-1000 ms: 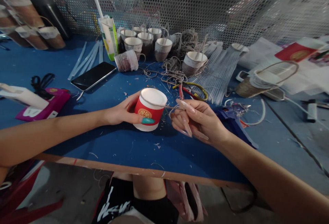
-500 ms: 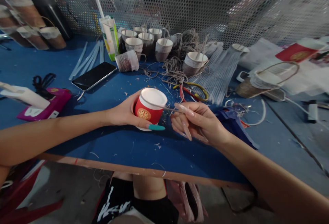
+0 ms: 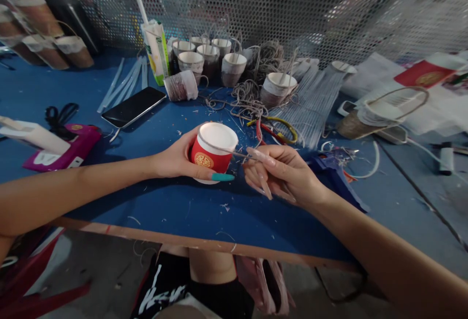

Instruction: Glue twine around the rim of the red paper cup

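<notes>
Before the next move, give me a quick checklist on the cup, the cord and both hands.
- Left hand around the red cup: ok
- Cup opening facing up: ok
- Right hand pinching the cord: ok
- Cord lying along the outside of the cup, near its rim: ok
- Cord fastened to the cup: cannot tell
- Blue tabletop free of scraps near the cup: not ok, small bits lie around

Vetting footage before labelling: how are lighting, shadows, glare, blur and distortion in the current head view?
Head view: dim overall; soft shadow below the left forearm on the blue tabletop; small bright highlight upper right, behind the grey perforated metal mesh, where the background blurs; brown cups at left edge look stretched; red-and-white paper cup reads clearly.
</notes>
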Motion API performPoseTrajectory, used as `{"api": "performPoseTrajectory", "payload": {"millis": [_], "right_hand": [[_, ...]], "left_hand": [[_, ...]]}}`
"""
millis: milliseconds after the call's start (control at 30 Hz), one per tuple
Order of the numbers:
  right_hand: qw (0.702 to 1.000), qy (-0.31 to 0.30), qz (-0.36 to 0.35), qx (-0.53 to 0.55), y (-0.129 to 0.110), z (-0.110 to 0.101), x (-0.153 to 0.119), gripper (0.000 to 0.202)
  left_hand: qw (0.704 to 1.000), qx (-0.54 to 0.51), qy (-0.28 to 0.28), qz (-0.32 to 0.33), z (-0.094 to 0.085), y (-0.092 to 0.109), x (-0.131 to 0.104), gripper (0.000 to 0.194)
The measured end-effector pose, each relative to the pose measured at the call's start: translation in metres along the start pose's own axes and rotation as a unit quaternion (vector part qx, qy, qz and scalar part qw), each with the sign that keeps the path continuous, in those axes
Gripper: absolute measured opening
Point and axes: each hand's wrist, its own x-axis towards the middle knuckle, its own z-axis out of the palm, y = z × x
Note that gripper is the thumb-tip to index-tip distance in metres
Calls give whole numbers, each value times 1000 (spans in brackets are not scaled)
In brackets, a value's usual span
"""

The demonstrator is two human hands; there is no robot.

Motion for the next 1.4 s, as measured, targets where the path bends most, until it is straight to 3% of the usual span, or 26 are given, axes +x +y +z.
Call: {"api": "performPoseTrajectory", "payload": {"millis": [400, 967, 1400], "right_hand": [[999, -15, 9, -43, 3, -3, -3, 40], [999, 13, -10, 28, -2, -1, 0, 37], [999, 40, 5, 6, -3, 1, 1, 37]], "left_hand": [[999, 9, 28, 18, 2, 0, 2, 75], [1000, 3, 2, 25, 2, 0, 1, 82], [998, -4, -19, 62, 1, -2, 4, 78]]}}
